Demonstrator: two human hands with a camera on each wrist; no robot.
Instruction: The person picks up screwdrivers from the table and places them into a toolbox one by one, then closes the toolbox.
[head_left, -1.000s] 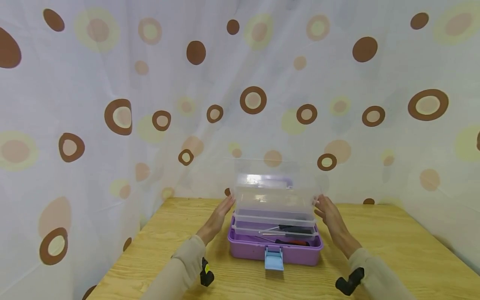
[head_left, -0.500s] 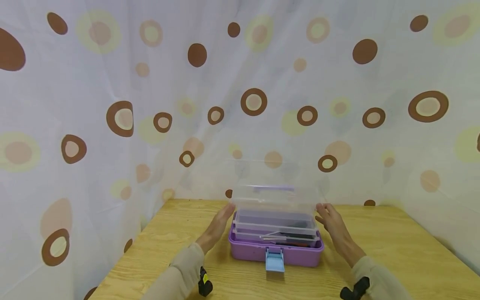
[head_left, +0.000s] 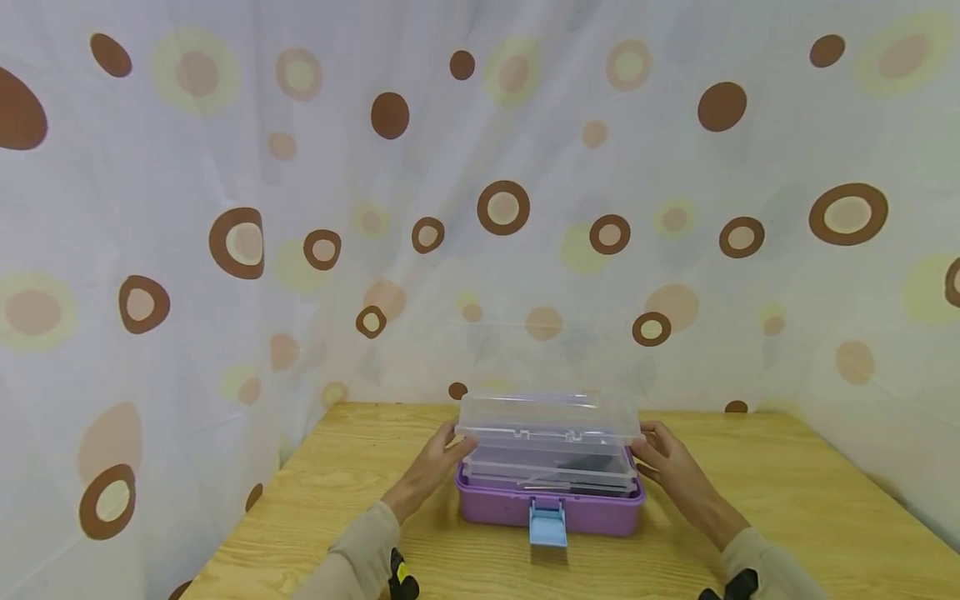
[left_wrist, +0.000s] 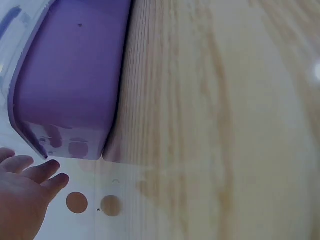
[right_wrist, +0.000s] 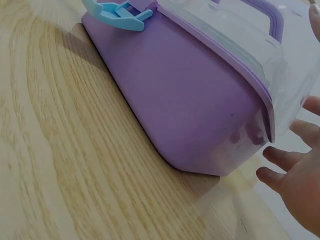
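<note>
A purple toolbox (head_left: 502,510) stands on the table with its clear lid (head_left: 551,414) partly lowered over the body. My left hand (head_left: 426,473) is at the lid's left end, thumb toward the front corner. At the opposite end is my right hand (head_left: 681,473), thumb likewise in front. Both wrist views show the fingers spread and fairly straight beside the box ends. Under the lid sit clear trays (head_left: 510,461) with dark-handled tools, partly blurred by the plastic. A light blue latch (head_left: 548,528) hangs down in front. The right wrist view shows a purple carrying handle (right_wrist: 274,20) on the lid.
The wooden table (head_left: 300,508) extends on both sides of the toolbox. Behind it hangs a white curtain (head_left: 420,167) with brown and beige dots and rings. A black wrist camera (head_left: 402,579) shows on the left sleeve.
The lid has swung forward and down from nearly upright, and both hands have come down with its ends. It now covers more of the trays and tools. The toolbox body has stayed put.
</note>
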